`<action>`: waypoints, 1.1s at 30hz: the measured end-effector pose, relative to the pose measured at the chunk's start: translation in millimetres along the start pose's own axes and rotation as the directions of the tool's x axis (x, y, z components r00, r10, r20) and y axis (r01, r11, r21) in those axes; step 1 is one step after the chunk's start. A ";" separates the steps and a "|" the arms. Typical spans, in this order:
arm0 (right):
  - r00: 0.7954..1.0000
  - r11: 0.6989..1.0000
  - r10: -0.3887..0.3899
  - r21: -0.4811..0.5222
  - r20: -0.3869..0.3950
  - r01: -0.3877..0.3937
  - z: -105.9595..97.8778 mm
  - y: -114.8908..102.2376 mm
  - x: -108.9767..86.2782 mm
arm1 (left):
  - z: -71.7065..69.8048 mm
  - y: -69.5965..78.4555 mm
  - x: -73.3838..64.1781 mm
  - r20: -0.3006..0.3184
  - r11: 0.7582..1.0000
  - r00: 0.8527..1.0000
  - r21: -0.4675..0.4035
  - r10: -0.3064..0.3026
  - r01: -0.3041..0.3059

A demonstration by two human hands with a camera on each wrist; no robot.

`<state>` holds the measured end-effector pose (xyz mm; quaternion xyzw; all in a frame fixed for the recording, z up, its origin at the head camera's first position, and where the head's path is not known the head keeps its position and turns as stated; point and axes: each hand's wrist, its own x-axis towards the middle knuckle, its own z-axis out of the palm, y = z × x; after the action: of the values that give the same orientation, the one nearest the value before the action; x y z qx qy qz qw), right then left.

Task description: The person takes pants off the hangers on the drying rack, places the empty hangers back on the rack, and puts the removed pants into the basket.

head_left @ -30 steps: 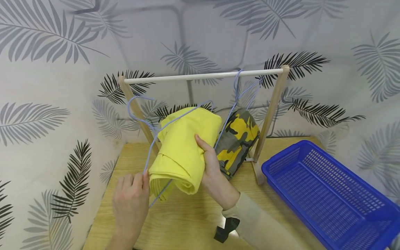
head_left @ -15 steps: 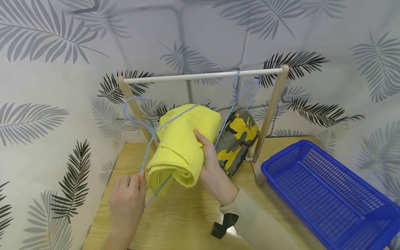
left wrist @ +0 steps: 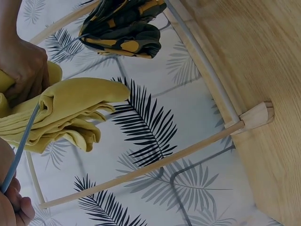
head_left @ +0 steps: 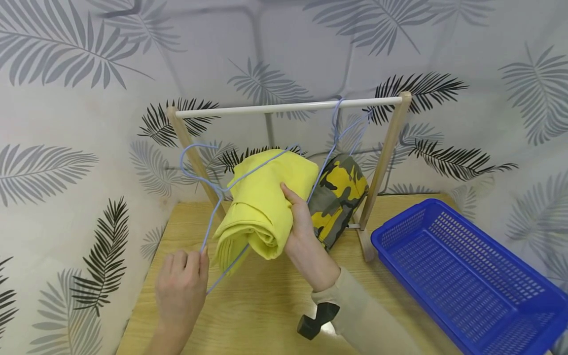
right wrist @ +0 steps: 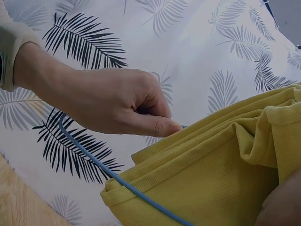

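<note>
In the head view, my left hand (head_left: 182, 288) pinches the lower left corner of a light blue wire hanger (head_left: 220, 191). Draped through that hanger is a folded yellow cloth garment (head_left: 266, 197), whose kind its folds hide. My right hand (head_left: 306, 246) grips the garment from the right, thumb on top and the other fingers hidden behind it. The hanger's hook points up and left, below the rack bar and apart from it. From the right wrist, the hanger's lower wire (right wrist: 123, 182) runs across the yellow folds (right wrist: 202, 188), past my curled left hand (right wrist: 103, 101).
A wooden rack with a white bar (head_left: 284, 107) stands at the back of the table (head_left: 248, 320). Yellow-grey camouflage clothing (head_left: 341, 185) hangs on another blue hanger at the bar's right end. To the right lies a blue mesh basket (head_left: 381, 241). Patterned cloth covers the wall.
Both hands shift the hanger and garment slightly left, then back right. The garment's near end has tipped up a little, and more lower wire shows. Both grips stay the same.
</note>
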<state>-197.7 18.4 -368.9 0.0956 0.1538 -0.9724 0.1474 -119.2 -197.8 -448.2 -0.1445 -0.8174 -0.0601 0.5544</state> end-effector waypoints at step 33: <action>0.977 0.974 0.208 -0.103 0.034 -0.204 -13.2 -26.6 -13.5 | 4.7 -17.1 -16.1 -0.024 1.000 1.000 -0.008 0.012 -0.012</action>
<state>-191.6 50.4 -370.8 0.0819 0.1876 -0.9449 0.2554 -123.0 -215.6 -463.8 -0.1507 -0.8097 -0.0618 0.5639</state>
